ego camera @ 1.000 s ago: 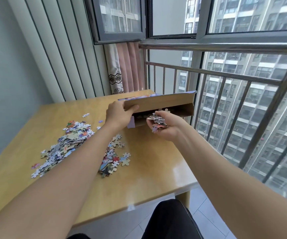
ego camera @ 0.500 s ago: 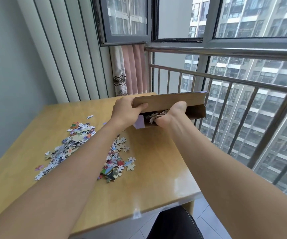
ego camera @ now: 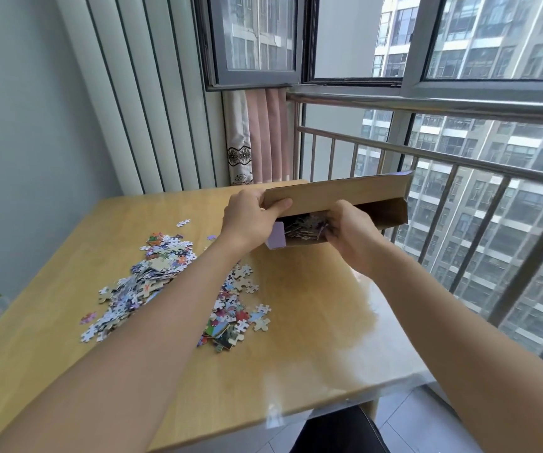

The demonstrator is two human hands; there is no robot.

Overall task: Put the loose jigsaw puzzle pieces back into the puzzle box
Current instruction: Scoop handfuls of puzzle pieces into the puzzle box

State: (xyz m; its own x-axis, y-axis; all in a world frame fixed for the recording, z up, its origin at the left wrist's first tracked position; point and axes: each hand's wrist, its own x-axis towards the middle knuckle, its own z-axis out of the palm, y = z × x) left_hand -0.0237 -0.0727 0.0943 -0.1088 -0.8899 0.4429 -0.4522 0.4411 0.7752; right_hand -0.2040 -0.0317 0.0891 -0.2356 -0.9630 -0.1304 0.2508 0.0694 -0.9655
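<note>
Box: the puzzle box [ego camera: 338, 194] sits at the far edge of the counter [ego camera: 312, 322], at about 12 o'clock from the person, its cardboard flap raised and its mouth facing back toward them
Left hand: the left hand [ego camera: 250, 217] grips the left end of the raised flap, thumb on the near face and fingers curled over the top edge
Right hand: the right hand [ego camera: 351, 233] is at the box mouth, fingers curled around a clump of pieces at the opening; whether they are pinching or pushing it I cannot tell
Pieces in box: a heap [ego camera: 306, 227] shows inside the mouth, close to the lip
Pieces left: a long pile [ego camera: 146, 276] lies at 10 o'clock of the counter's middle, a smaller pile [ego camera: 230, 318] just right of the left forearm, plus strays such as one [ego camera: 183, 223] at 11 o'clock
Risk, spill back: the heap looks close to the open lip, so pulling the right hand out fast could drag pieces onto the counter
Risk, flap: if the left hand's hold slackens, the flap could drop onto the right hand and scatter pieces
Risk, edge: the box looks close to the railing [ego camera: 427, 155] at 1 o'clock; a hard push inward could slide it off the counter
Risk, forearm: the left forearm hangs over the smaller pile and could sweep pieces off
</note>
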